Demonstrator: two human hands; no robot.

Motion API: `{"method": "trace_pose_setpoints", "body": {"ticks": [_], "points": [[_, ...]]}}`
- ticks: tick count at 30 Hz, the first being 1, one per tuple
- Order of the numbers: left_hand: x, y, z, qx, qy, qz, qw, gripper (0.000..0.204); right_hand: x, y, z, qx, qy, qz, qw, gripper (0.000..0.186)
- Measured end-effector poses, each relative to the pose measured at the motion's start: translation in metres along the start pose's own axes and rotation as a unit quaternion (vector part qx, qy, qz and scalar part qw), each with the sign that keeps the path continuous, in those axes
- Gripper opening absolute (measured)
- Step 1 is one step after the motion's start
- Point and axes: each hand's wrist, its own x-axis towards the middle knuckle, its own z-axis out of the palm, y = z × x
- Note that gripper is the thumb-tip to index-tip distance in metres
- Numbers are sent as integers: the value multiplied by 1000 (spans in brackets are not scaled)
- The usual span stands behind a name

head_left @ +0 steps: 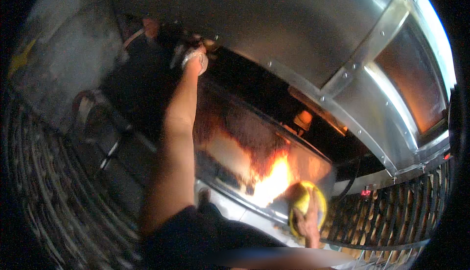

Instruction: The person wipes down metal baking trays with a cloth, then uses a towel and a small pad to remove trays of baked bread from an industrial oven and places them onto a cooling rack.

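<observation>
Stretched far forward, my left hand (196, 57) is at the dark gap under the metal hood's left end. Something whitish wraps the hand or wrist. Blur and shadow hide its fingers and whatever they touch. My right hand (308, 227) is low on the right, its fingers closed against a round yellow-rimmed thing (320, 202), shaped like a shallow bowl or disc. This tilts close beside a bright fire (275, 179), which burns against a scorched metal panel (227, 153).
A large riveted metal hood (293, 25) with a glass pane (413, 74) overhangs the fire. Ribbed dark slats (63, 191) line the left side, and a rack-like grille (382, 216) stands at right. A dim metal-legged object (110, 155) is at left.
</observation>
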Motion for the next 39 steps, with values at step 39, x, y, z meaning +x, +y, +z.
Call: {"method": "trace_pose_setpoints", "body": {"ticks": [39], "points": [[-725,-152,-121,-298,-33,-54,953,34,-114,-4,88,670,-174,140,708,42]]}}
